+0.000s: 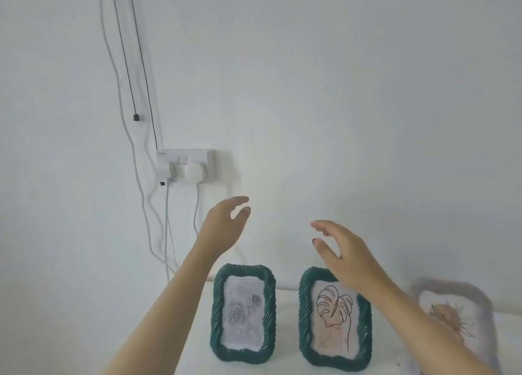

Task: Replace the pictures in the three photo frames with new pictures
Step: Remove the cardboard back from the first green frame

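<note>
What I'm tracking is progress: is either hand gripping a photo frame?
No, the left hand and right hand are both raised with fingers spread, holding nothing, while the green frames stand below.

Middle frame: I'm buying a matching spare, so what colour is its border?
The middle frame is dark green, twisted like rope; head view shows it.

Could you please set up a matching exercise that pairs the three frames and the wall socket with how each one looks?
Things:
1. left frame
2. middle frame
3. right frame
4. socket

Looks:
A. white, on the wall
B. green rim, leaf line drawing
C. pale rim, blurred
D. green rim, grey roses

Pairs: 1-D; 2-B; 3-C; 4-A
</note>
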The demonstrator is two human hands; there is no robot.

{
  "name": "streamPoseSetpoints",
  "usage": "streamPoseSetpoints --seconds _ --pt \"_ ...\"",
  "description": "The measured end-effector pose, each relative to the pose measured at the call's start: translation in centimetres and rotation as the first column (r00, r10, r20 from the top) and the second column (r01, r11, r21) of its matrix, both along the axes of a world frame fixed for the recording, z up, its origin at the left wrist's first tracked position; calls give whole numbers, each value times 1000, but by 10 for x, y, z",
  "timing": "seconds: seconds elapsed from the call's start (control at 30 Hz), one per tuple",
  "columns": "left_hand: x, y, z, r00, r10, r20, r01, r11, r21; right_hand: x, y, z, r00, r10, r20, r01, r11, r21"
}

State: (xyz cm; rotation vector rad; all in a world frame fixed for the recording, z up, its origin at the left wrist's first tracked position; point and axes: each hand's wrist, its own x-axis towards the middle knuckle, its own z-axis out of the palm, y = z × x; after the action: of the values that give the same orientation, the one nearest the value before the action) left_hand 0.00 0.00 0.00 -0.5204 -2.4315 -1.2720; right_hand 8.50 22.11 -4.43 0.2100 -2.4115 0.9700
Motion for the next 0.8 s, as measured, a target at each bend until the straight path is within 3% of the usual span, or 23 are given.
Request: streamPoseSetpoints --seconds 0.17,0.27,0.47,0.6,0.8 --pt "12 -42 -68 983 41 181 -59 994 95 6 -57 -76 987 122 102 -108 985 -132" --pt "15 -60 -108 956 52 288 -92 988 127 2 -80 -111 981 117 153 -74 962 -263" --pt "30 -72 -152 856 -93 508 -15 979 205 -8 -99 -139 926 193 324 -32 896 -443" --pt "35 -71 -159 834 -120 538 -30 965 261 -11 -100 -137 931 139 339 39 883 -468" --pt "42 -71 -150 882 -133 453 0 960 282 2 -94 -123 966 99 239 46 844 -535"
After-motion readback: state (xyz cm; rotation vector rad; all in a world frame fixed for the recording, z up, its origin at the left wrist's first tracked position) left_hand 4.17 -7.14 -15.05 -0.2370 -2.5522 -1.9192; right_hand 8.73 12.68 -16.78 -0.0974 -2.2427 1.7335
